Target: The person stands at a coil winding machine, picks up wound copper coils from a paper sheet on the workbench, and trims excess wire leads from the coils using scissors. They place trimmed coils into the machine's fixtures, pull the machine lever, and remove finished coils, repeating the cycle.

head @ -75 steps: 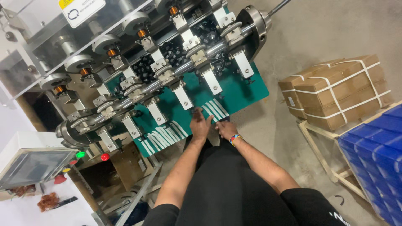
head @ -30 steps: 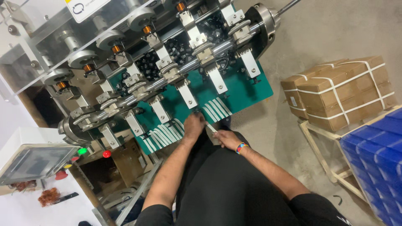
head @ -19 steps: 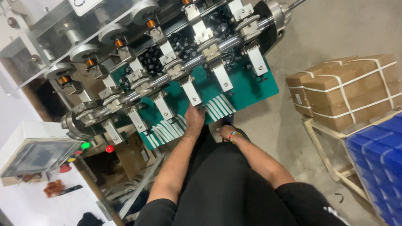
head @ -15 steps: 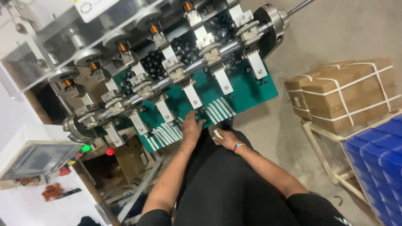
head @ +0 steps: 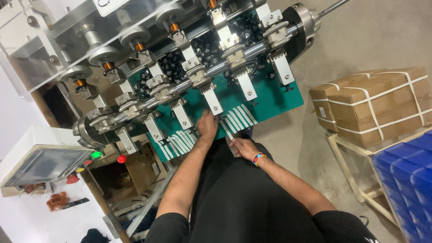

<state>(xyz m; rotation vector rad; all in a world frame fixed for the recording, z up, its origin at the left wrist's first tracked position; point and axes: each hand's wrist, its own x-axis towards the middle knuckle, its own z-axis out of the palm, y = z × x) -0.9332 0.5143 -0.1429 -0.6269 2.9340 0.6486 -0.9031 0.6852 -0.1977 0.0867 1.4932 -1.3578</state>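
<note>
Both hands are down at the near edge of the green plate [head: 274,96]: the right hand [head: 242,147], the one with the bright wristband [head: 258,159], looks pinched on one white strip [head: 228,132] right at the edge, and the left hand [head: 207,126] lies flat with fingers together on the plate just under a white holder [head: 212,99]. Going by the layout, most of the loading looks done, since two fans of white strips [head: 179,143] already sit side by side along that edge. Further back the shaft [head: 198,80] and its row of copper-wound spools [head: 173,27] run across, with strapped cardboard boxes [head: 375,101] and blue bins [head: 411,173] off right on the floor.
</note>
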